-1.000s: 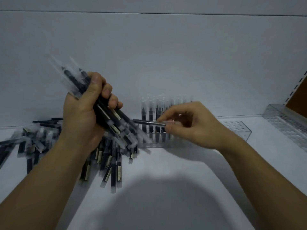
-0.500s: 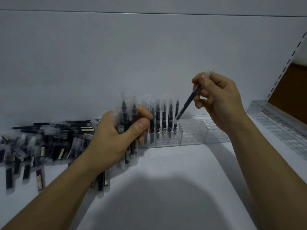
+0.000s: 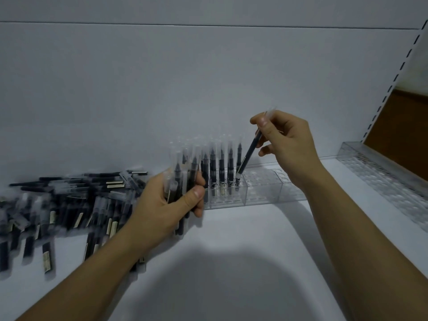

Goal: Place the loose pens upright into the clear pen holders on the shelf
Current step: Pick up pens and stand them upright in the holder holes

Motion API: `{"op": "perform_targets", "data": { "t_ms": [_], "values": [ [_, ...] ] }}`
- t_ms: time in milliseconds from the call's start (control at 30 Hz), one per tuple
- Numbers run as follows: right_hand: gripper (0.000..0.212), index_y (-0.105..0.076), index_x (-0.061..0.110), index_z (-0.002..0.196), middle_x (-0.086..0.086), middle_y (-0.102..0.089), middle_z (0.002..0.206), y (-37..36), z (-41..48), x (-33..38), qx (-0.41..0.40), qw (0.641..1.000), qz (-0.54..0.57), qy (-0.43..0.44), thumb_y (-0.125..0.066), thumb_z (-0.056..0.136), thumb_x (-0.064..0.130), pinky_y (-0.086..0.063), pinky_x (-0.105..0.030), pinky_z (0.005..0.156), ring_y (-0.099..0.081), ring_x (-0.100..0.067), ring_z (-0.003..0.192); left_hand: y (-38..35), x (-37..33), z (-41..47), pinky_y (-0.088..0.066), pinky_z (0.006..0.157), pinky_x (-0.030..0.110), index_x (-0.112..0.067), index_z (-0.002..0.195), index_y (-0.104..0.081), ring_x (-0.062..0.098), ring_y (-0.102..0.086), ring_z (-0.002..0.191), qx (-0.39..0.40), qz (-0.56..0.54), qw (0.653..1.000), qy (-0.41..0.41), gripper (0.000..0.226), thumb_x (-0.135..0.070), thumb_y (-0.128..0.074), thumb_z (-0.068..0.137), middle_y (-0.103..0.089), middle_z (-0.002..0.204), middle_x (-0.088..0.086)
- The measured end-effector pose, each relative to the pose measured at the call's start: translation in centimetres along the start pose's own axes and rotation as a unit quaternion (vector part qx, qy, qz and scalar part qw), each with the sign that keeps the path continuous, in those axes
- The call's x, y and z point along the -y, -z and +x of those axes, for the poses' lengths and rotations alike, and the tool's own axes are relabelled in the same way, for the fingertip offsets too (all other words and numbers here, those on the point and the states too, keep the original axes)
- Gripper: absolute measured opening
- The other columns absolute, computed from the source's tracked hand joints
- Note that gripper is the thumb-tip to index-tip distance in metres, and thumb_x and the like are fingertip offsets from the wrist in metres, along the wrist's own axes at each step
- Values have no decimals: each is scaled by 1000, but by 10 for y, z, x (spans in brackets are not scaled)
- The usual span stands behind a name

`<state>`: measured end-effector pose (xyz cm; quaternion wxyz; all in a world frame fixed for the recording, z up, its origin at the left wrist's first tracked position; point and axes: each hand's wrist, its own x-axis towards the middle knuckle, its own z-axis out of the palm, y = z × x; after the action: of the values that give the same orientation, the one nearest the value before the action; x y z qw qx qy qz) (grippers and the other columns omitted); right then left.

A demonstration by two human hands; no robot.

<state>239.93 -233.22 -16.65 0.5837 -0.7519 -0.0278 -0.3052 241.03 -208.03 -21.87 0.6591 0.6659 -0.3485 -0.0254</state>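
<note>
Pens (image 3: 222, 167), seen from the head camera, fill only the left end of your clear pen holder (image 3: 261, 192). Your right hand (image 3: 287, 144) pinches one pen (image 3: 249, 154), its lower end at a slot. Your left hand (image 3: 171, 205) clutches a bundle (image 3: 183, 174). The loose pile (image 3: 69, 205) awaits, so I judge most work is left.

The scene is dim and bluish-grey, and a broad soft shadow lies across the near shelf (image 3: 266, 223) between the forearms, which puts the light above and behind the person. The loose pens (image 3: 69, 205) at left and the bundle of pens (image 3: 183, 177) in the left hand (image 3: 162, 209) are smeared by blur, while the right hand (image 3: 287, 144) and its pen (image 3: 249, 156) look sharper. Wide-angle distortion bows the slotted upright (image 3: 398, 72) at far right.
</note>
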Motion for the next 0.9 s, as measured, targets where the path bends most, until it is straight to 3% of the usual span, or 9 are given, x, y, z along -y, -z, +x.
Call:
{"op": "perform_targets", "data": {
  "t_ms": [100, 200, 333, 467, 600, 700, 900],
  "values": [
    [15, -71, 15, 94, -20, -69, 101, -1, 0, -3, 5, 999, -33, 35, -60, 103, 18, -57, -27, 59, -65, -13, 71, -1, 3, -2, -54, 62, 26, 2, 97, -58, 23, -62, 62, 16, 10, 1000, 18, 5, -3, -59, 96, -64, 69, 9],
    [18, -69, 26, 91, -6, -72, 105, -1, 0, -7, 22, 996, -62, 54, -60, 103, 16, -57, -28, 60, -65, -14, 73, -7, 5, -5, -55, 60, 30, 1, 102, -58, 21, -59, 60, 38, -4, 998, 57, 8, 5, -55, 95, -63, 69, 5],
    [19, -69, 33, 92, 7, -72, 103, -1, 0, -9, 38, 993, -94, 69, -62, 103, 19, -57, -32, 61, -66, -18, 76, -13, 1, -5, -56, 59, 31, 1, 110, -58, 23, -57, 61, 36, -31, 997, 60, 20, -6, -56, 91, -62, 70, 7],
    [10, -70, 28, 108, 11, -71, 101, -3, -2, -11, 68, 981, -158, 89, -65, 101, 23, -61, -44, 72, -67, -15, 82, -11, 3, -4, -55, 59, 27, 8, 101, -58, 25, -61, 62, 18, -29, 997, 69, 10, 0, -53, 97, -67, 73, 13],
    [29, -62, 27, 120, 8, -62, 82, -5, -5, -7, 89, 973, -183, 106, -74, 94, 20, -58, -29, 71, -63, -12, 78, -10, 2, -4, -50, 54, 20, 17, 100, -54, 18, -60, 55, 7, -15, 998, 54, 18, -1, -51, 98, -68, 67, 10],
    [36, -55, 30, 118, 4, -62, 80, -3, -7, -2, 91, 968, -201, 119, -77, 92, 18, -52, -17, 68, -64, -13, 77, -11, 2, -3, -50, 50, 22, 15, 101, -53, 17, -59, 52, -19, -27, 998, 48, 16, 0, -52, 96, -69, 69, 12],
    [35, -56, 29, 106, 5, -65, 88, -4, -9, -2, 119, 963, -220, 98, -82, 87, 17, -57, -23, 68, -67, -14, 71, -14, 2, -3, -52, 49, 25, 3, 105, -57, 19, -59, 51, -66, -40, 996, 49, 11, 4, -55, 94, -68, 74, 13]
  ]
}}
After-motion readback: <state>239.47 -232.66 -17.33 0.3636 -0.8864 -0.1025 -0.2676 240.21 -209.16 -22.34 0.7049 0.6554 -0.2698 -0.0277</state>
